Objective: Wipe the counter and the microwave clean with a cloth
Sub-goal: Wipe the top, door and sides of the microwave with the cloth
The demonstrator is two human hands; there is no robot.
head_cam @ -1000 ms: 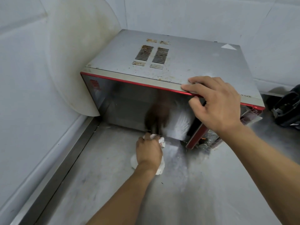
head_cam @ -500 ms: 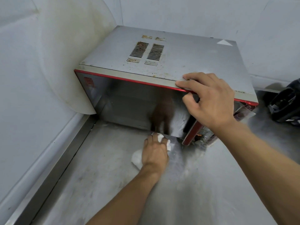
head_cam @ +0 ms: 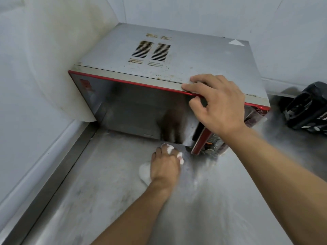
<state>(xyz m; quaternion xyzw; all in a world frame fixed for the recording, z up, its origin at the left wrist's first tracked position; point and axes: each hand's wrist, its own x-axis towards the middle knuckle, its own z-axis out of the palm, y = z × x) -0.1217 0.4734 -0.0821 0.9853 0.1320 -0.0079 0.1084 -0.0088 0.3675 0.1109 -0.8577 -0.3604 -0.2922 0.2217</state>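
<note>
Steel makes up the counter (head_cam: 106, 191), a broad dull sheet, smeared and streaked, running from 6 o'clock up into the corner of the walls. At 12 o'clock on it sits the microwave (head_cam: 177, 55), a grey metal box with a red-trimmed mirrored door, rust-flecked vents and spotted grime on top. It looks heavy and rigid, with a slick door face. The sound hold, I judge, is the top front edge, where a grip can steady it against the push of wiping. Whether it sits flat or is tipped I cannot tell.

A round white board (head_cam: 58, 59) leans on the wall at 10 o'clock, touching the microwave's left side. A black appliance (head_cam: 307, 110) lies at 3 o'clock, apart from the microwave.

The right hand (head_cam: 219, 105) grips that top front edge near the door's right end, fingers laid over the top and thumb hooked against the door face.

The left hand (head_cam: 164, 165) is on the counter at 6 o'clock from the door, just short of its bottom edge. Its fingers are curled over the cloth (head_cam: 144, 171) and press it flat.

The cloth is a small white wad, soft and light, bulging out at 8 o'clock from the palm and between the knuckles. It will bunch and slip unless the whole palm bears on it. The counter strip along the microwave's foot seems to be the pass in hand, and the microwave's grimy top looks unwiped.
</note>
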